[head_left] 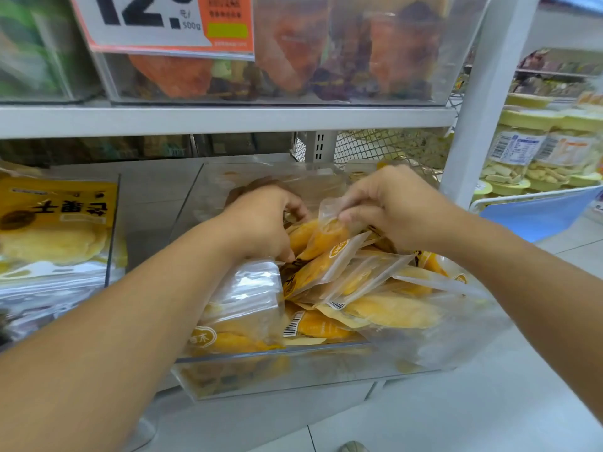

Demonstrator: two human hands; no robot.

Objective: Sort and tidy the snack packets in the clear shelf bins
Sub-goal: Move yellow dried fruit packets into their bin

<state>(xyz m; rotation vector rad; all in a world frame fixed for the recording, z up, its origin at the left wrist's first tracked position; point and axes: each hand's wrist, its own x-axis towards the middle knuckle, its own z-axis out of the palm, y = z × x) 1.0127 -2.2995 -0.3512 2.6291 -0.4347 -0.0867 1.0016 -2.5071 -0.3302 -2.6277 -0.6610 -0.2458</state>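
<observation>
Sorting dried-mango packets heaped loosely in the near clear bin: the right hand pinches one packet's top edge, the left hand curls around others; most remain jumbled.

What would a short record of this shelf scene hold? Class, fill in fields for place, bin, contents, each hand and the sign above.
place: shop shelf
bin: clear bin, lower shelf
contents: yellow dried-fruit packets, jumbled
left hand: fingers curled among the packets
right hand: pinches one packet by its top edge
sign: price card on the upper bin
</observation>
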